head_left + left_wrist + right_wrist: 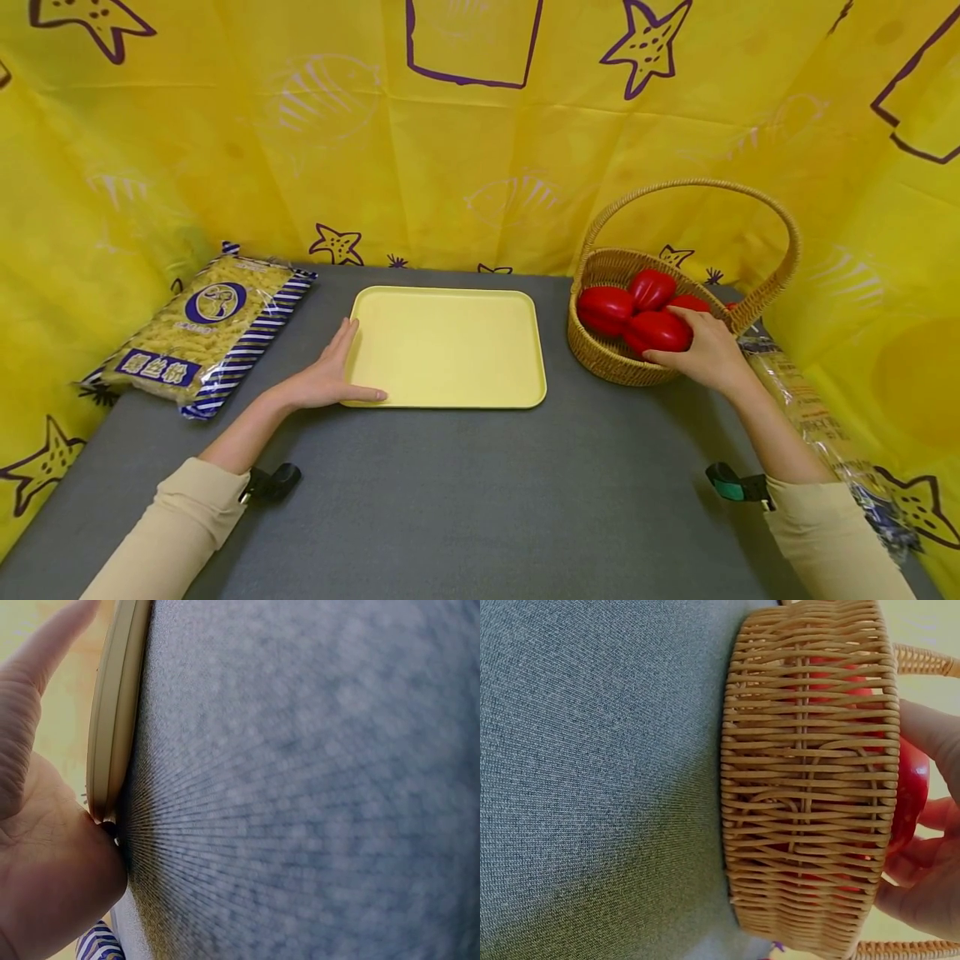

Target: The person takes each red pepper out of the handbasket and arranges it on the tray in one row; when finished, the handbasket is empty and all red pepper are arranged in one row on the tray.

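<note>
A pale yellow tray (450, 350) lies flat on the grey table. My left hand (324, 379) rests at its left edge, fingers straight and spread, the thumb reaching over the near left corner. In the left wrist view, the palm (60, 862) is against the tray's rim (116, 712). On the right stands a wicker basket (626, 371) holding several glossy red, lobed fruits (603, 307). My right hand (711, 354) reaches over the basket's rim and grips the nearest red fruit (660, 332) between thumb and fingers. The right wrist view shows this fruit (911, 787) partly above the rim.
A bag of spiral pasta (213, 325) with blue-and-white striped ends lies at the left. Another clear plastic package (806, 408) is along the right edge, partly behind my right arm. The basket's tall handle (690, 183) arches above it. A yellow patterned cloth (480, 167) hangs behind.
</note>
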The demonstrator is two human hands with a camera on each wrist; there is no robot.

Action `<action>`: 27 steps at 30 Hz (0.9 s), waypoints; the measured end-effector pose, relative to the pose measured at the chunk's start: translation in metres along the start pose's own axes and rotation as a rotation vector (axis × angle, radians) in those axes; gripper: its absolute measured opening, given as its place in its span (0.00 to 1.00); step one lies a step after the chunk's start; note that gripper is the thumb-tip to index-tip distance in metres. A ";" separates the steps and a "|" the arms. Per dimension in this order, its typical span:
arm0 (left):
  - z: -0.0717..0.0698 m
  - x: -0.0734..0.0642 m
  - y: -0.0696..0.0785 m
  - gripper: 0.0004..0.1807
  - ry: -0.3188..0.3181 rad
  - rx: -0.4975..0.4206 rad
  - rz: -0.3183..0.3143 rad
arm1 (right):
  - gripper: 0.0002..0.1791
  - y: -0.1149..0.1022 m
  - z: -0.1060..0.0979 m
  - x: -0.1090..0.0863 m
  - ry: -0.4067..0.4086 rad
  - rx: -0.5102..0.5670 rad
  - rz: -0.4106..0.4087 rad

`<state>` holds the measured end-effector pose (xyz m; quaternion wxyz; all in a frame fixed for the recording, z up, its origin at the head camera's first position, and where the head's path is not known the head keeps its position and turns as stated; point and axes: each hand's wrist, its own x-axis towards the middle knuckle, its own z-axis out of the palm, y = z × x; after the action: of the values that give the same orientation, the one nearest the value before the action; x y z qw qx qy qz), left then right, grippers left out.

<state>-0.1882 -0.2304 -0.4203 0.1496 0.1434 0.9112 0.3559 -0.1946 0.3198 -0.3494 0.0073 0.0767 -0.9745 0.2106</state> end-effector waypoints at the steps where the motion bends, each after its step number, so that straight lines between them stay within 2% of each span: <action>1: 0.000 0.000 0.000 0.71 -0.002 0.003 0.003 | 0.47 0.000 0.000 0.000 0.002 0.001 -0.002; 8: 0.000 0.000 -0.004 0.73 -0.018 0.025 0.005 | 0.46 0.002 0.000 0.000 0.019 0.011 -0.011; 16: -0.001 -0.001 -0.002 0.73 -0.023 0.015 0.025 | 0.46 0.002 -0.003 -0.002 0.011 0.010 -0.001; 27: 0.000 -0.001 -0.004 0.72 -0.027 0.020 0.006 | 0.46 0.001 -0.005 -0.002 0.026 0.016 -0.005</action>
<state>-0.1881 -0.2331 -0.4229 0.1596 0.1525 0.9122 0.3453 -0.1932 0.3226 -0.3456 0.0196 0.0763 -0.9724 0.2195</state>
